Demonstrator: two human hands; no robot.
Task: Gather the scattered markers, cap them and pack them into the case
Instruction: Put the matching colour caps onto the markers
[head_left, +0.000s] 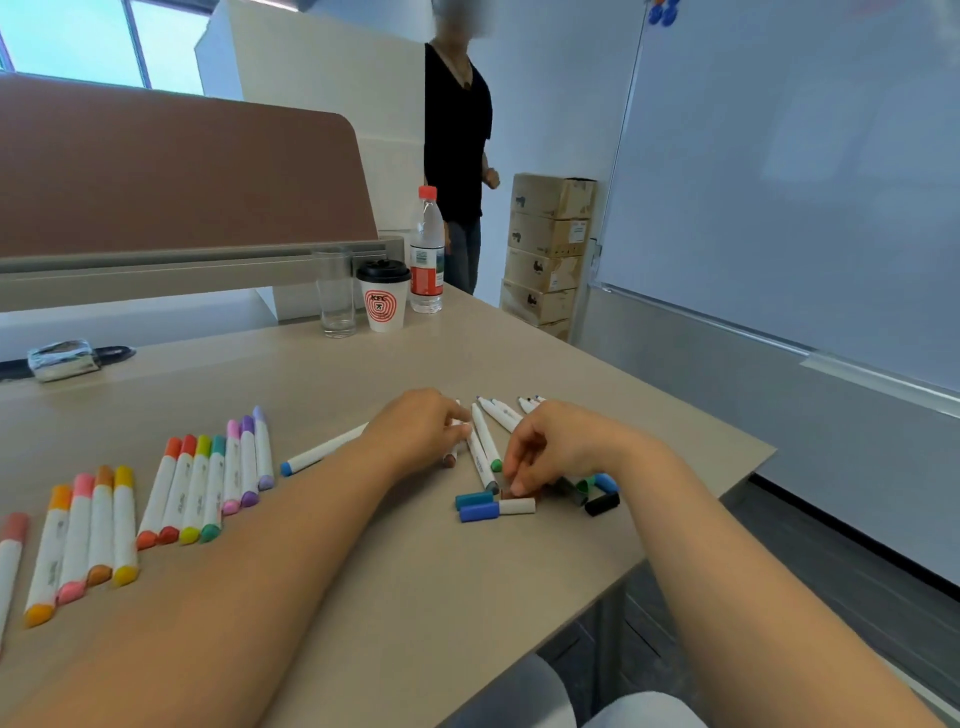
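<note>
Markers (485, 441), uncapped, fanned at centre frame on the worktop (363, 571). Left hand (426, 426) curled over one of them, brown end toward the camera. Right hand (550, 447) pinching a seemingly brown cap (519, 491) down among loose caps (478, 506) at lower centre.

Probably the capping step: match cap colour to tip, hold the barrel steady, push the cap straight on until seated, avoid scattering the neighbouring caps.

Capped markers (208, 483) already in rows at left. No case in view.

Toward upper centre, a clear glass (336, 293) with nothing visible inside, a lidded paper cup (383, 306), contents hidden, and a red-capped bottle (427, 254), seemingly water inside. Stacked cardboard boxes (550, 244) behind, closed.
</note>
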